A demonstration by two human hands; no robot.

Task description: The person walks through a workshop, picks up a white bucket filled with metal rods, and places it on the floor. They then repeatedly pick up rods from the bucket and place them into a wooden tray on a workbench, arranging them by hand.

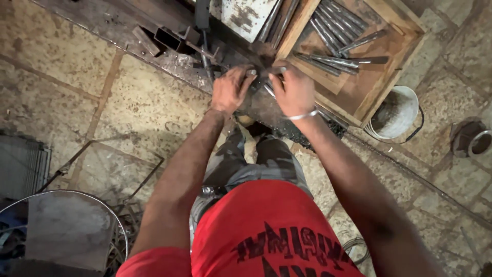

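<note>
My left hand (230,88) and my right hand (293,91) meet at the edge of a rusty metal workbench (118,20). Both close around a thin metal rod (268,90) that shows between them; most of it is hidden by the fingers. A metal bangle sits on my right wrist. Just beyond the hands a wooden tray (394,66) holds several short steel rods (333,36).
Square steel tube offcuts (169,38) lie on the bench to the left. A white bucket (397,115) stands on the stone floor at right, a dark round container (471,138) beyond it. A wire hoop and metal sheet (66,225) lie at lower left.
</note>
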